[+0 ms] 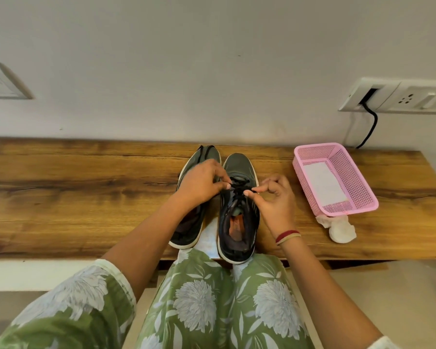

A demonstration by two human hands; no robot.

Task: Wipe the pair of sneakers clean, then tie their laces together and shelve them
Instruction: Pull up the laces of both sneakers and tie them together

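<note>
Bare wood of the bench (pixel 73 187) stretched wide to the left of the sneakers (pixel 238 166), with the wall (pixel 212 71) close behind their toes. To the right, a pink basket (pixel 355 182) and a crumpled cloth (pixel 341 229) at its near corner blocked the way, leaving a strip of wood between them and the sneakers.

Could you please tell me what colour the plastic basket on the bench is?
Pink; the basket shows clearly in the head view.

Sneakers (pixel 238 210): grey-green, black laces (pixel 238 188), white soles. Basket (pixel 358 195): pink mesh. Surface (pixel 86 192): brown woodgrain. Clothing (pixel 212 306): green, white floral. Cloth (pixel 341 229): white.
</note>
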